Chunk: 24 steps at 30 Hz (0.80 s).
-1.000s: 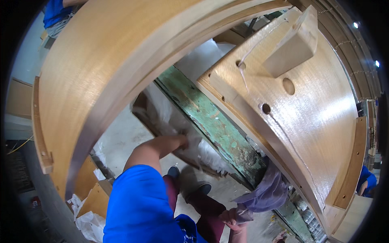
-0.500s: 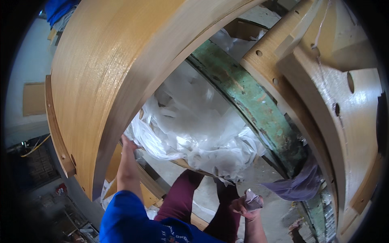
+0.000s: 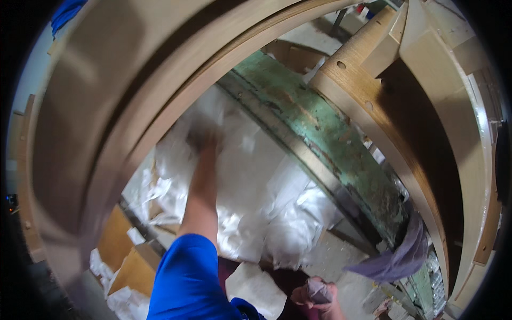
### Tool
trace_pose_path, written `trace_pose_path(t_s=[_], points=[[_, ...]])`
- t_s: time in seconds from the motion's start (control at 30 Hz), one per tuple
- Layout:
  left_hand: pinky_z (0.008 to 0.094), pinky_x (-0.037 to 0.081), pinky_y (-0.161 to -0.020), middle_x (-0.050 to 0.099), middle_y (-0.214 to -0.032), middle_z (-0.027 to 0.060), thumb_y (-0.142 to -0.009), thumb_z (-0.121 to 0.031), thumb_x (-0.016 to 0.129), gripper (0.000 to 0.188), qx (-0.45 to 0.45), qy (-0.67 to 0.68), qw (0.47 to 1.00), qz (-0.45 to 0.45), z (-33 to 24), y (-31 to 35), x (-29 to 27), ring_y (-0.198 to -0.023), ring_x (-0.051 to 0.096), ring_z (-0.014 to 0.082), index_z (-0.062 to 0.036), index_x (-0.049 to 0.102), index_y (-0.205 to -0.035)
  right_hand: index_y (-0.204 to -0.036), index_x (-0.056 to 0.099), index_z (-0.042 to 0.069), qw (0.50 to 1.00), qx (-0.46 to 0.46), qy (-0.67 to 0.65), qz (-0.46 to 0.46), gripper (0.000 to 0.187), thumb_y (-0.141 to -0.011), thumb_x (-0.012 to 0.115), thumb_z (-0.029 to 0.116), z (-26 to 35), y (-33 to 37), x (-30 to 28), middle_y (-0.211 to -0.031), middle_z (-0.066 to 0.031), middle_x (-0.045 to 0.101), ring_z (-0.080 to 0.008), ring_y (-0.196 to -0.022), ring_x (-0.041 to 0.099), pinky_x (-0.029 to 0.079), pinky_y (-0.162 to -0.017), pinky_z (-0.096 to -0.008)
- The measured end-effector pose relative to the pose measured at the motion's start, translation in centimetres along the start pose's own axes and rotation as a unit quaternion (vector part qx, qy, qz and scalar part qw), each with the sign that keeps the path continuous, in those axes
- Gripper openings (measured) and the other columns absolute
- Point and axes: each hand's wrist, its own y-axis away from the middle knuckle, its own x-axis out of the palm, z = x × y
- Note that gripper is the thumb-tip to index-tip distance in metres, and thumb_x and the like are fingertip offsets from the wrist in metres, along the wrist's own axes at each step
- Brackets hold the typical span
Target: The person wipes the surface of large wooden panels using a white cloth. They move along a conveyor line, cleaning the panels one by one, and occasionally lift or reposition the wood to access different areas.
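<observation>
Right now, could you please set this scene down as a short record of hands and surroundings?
Left hand: blurred, at crumpled white plastic sheeting; grip unclear
Right hand: closed on a greyish-purple wad
Centre: worn green beam, slanting
Beam's lower end: purple cloth
Upper left: curved wooden panel
Right side: curved wooden piece with holes
</observation>
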Motion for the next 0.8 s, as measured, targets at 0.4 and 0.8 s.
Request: trace_pose_path(t_s=[0.4, 0.8], points=[[0.0375, 0.041, -0.097, 0.058, -0.116, 0.0160, -0.089, -0.019, 0.041, 0.035, -0.020, 0.195, 0.972, 0.132, 8.3, 11.3, -10.0, -0.110, 0.055, 0.0322, -0.0077, 0.054, -0.120, -0.111, 0.060, 0.005, 0.995, 0.034, -0.021, 0.092, 0.055, -0.075, 0.050, 0.046, 4.9, -0.2, 7.6, -0.065, -0.0123, 0.054, -0.0214, -0.057, 0.046, 0.031, -0.063, -0.0327], [0.0395, 0.045, -0.091, 0.062, -0.111, 0.0172, -0.084, -0.017, 0.048, 0.030, -0.083, 0.308, 0.879, 0.353, 15.0, 35.8, -37.9, -0.104, 0.058, 0.0310, -0.0135, 0.063, -0.110, -0.099, 0.052, 0.005, 0.981, -0.002, 0.039, 0.190, 0.051, -0.081, 0.039, 0.051, 8.3, 11.2, 28.5, -0.063, -0.0128, 0.050, -0.0224, -0.059, 0.043, 0.032, -0.058, -0.0342]])
